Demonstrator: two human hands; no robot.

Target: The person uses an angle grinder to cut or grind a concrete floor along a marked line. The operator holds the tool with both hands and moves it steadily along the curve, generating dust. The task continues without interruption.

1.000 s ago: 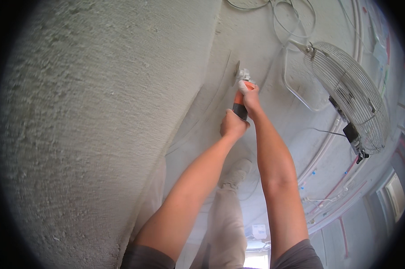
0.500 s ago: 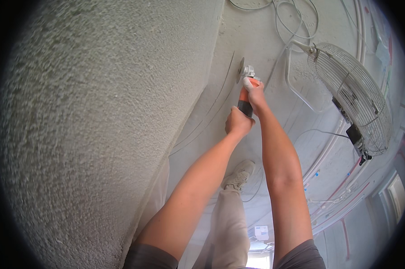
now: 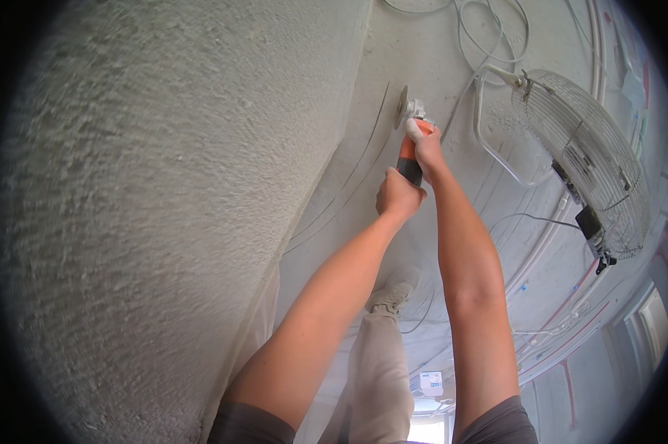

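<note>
Both my hands grip an orange and black angle grinder, held out ahead of me over the dusty grey floor. My left hand wraps round the black rear end of its body. Closer to the metal head, my right hand closes on the orange part. A round disc stands edge-on at the left side of the head; whether it touches the floor I cannot tell. Thin dark curved lines run along the floor left of the grinder.
A rough plastered wall fills the left side. On the right stands a fan with a wire cage and tubular stand. Looped grey cable lies at the far side. Pipes run along the floor at right. My shoe is below my hands.
The grinder and both hands have shifted slightly away from me and to the right. My grip on it looks the same.
</note>
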